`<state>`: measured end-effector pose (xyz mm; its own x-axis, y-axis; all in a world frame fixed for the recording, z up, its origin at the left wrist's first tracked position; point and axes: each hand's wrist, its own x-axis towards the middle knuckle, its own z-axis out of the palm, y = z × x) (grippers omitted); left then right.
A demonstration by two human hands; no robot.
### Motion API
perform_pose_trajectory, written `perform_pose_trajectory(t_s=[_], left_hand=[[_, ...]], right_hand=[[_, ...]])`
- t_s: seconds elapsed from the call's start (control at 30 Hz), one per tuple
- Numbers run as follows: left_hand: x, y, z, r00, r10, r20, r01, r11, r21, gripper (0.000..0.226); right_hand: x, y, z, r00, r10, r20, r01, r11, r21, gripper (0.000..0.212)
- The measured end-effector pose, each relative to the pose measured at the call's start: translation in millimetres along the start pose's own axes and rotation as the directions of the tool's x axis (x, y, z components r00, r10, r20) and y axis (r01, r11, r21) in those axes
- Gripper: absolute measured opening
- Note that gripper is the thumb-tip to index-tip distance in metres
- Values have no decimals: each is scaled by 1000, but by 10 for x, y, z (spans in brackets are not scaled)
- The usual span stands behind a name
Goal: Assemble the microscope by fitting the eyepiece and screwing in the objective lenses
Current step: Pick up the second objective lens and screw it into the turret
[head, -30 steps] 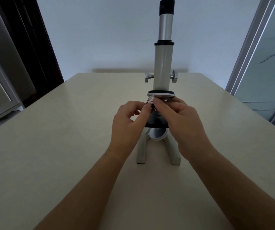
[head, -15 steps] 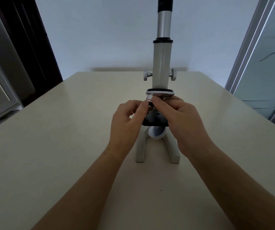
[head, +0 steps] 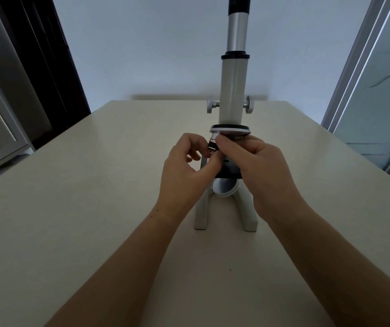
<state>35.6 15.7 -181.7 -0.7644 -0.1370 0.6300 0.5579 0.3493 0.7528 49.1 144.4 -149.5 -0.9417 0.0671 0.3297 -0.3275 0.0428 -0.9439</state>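
On a cream table (head: 71, 208), the microscope (head: 234, 90) faces a pale wall (head: 142, 43).

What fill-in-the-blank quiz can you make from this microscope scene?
1. The left hand and right hand pinch a small ____ under the nosepiece.
2. The microscope stands upright on a pale ____.
3. The black eyepiece sits at the ____ of the tube.
4. A round ____ sits between the two legs of the base.
Missing words: objective lens; table; top; mirror.
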Motion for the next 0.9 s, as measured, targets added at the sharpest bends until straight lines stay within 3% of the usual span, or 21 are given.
perform_pose_trajectory(t_s=[0.17,0.27,0.53,0.9], left_hand=[[-22,29,-11,998,-11,65,11,1000,6,42],[-16,47,-23,998,-61,36,63,996,-60,42],[-3,48,-2,999,-48,-25,48,999,17,23],[0,53,-35,999,-32,-14,32,999,-34,36]], right_hand=[[-16,-3,-10,1000,0,19,1,1000,-7,20],[-20,-7,-18,999,4,32,-4,1000,9,23],[-6,-9,4,1000,24,5,-24,1000,3,20],[18,8,-14,998,62,31,-62,998,3,17]])
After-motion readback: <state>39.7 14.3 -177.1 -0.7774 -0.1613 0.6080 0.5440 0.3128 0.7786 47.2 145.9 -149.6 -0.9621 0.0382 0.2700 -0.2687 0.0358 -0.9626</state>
